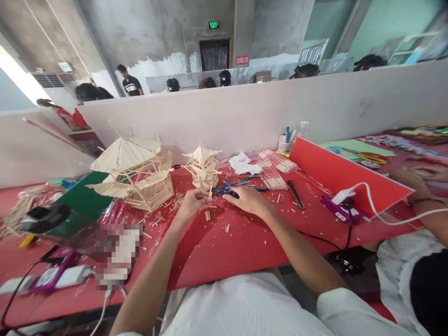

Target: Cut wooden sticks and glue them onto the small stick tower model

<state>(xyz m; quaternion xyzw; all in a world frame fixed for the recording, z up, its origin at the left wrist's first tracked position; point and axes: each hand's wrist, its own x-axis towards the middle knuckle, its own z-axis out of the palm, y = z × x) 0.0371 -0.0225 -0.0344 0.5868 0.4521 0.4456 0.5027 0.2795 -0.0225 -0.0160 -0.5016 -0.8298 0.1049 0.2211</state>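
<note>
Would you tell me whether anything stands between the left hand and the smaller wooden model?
Nothing visible does: the left hand, pinching a small stick, is in front of the smaller wooden model, and the blue tool sits to the hand's right.

Behind a white partition (245, 112), a person (132, 86) stands in a striped shirt; a green exit sign (213, 24) glows above a dark door (214, 57). A jar (304, 129) is near the pen cup (284, 146). A red board (350, 179) stands tilted near a purple power strip (339, 209). Yellow scissors (376, 157) lie farther right.
</note>
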